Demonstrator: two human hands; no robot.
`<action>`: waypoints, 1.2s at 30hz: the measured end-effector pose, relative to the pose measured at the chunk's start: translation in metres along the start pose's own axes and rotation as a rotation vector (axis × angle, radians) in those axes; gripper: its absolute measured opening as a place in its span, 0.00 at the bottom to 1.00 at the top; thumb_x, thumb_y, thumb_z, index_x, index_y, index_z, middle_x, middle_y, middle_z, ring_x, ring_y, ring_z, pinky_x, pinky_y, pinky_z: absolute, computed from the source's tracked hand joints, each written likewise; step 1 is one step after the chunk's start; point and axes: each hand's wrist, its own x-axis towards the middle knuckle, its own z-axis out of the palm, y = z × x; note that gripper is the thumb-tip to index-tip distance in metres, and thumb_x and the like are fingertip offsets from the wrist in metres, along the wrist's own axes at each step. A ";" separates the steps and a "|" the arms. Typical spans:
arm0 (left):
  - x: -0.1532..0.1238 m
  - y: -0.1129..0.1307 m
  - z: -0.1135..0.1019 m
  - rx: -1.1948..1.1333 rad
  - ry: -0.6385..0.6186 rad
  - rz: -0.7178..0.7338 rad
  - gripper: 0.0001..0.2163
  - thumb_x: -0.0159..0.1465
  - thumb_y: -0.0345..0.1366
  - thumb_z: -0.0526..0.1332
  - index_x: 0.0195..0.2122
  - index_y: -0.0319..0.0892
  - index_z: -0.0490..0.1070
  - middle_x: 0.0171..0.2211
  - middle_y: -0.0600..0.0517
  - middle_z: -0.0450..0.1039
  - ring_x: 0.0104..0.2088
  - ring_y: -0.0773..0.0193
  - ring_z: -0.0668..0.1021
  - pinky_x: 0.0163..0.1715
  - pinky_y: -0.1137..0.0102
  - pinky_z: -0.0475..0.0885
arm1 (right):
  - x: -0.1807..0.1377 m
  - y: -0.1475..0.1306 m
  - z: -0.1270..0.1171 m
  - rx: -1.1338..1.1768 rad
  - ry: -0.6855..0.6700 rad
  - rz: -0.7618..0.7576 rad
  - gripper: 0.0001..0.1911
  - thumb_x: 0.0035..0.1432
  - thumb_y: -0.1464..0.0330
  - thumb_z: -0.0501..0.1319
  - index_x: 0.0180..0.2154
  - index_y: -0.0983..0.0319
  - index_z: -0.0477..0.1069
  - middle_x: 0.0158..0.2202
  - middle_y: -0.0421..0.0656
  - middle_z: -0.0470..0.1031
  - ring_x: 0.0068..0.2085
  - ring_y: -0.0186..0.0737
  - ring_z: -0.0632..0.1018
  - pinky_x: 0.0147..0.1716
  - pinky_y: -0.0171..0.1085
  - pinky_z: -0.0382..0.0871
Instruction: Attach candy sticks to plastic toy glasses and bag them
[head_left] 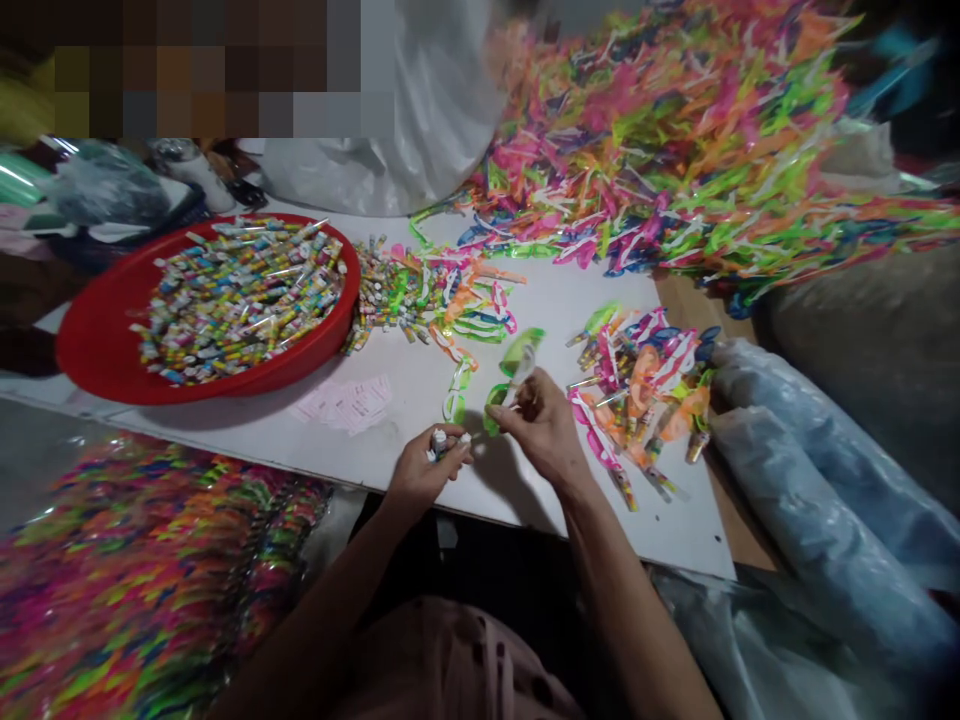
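My left hand [426,470] is closed around small tubes [441,440] whose white ends poke out above the fingers; how many it holds is partly hidden. In my right hand [541,425], pinched between thumb and fingers, is a pair of green plastic toy glasses [523,352] with a white strip. A short chain of orange and green toy glasses [454,400] lies flat on the white table just beyond my hands. To the right sits a mixed pile of toy glasses and printed tubes [641,380].
A red basin [97,352] full of printed tubes stands at the left, with pink paper slips [346,402] before it. A large heap of toy glasses [675,150] fills the back right. Plastic-wrapped rolls [802,500] line the right edge; bagged colourful goods [142,570] lie lower left.
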 end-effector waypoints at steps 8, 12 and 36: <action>-0.008 0.001 0.004 -0.074 -0.041 -0.040 0.17 0.53 0.46 0.68 0.36 0.38 0.73 0.24 0.52 0.73 0.19 0.72 0.67 0.18 0.76 0.57 | -0.014 0.008 0.012 0.030 0.134 0.059 0.11 0.50 0.61 0.65 0.29 0.61 0.67 0.22 0.35 0.67 0.24 0.35 0.71 0.23 0.33 0.63; -0.012 0.005 0.019 -0.180 -0.006 -0.081 0.17 0.51 0.46 0.69 0.35 0.38 0.70 0.23 0.52 0.72 0.20 0.72 0.68 0.19 0.76 0.59 | -0.016 0.010 0.009 0.041 0.074 0.080 0.10 0.50 0.62 0.64 0.28 0.60 0.67 0.20 0.34 0.66 0.22 0.33 0.69 0.22 0.33 0.61; -0.011 0.009 0.018 0.090 0.004 0.084 0.07 0.52 0.36 0.65 0.29 0.38 0.73 0.20 0.53 0.72 0.21 0.69 0.70 0.22 0.74 0.63 | -0.042 0.021 0.031 0.517 0.198 0.321 0.15 0.47 0.60 0.67 0.29 0.61 0.64 0.19 0.30 0.57 0.18 0.27 0.61 0.18 0.30 0.53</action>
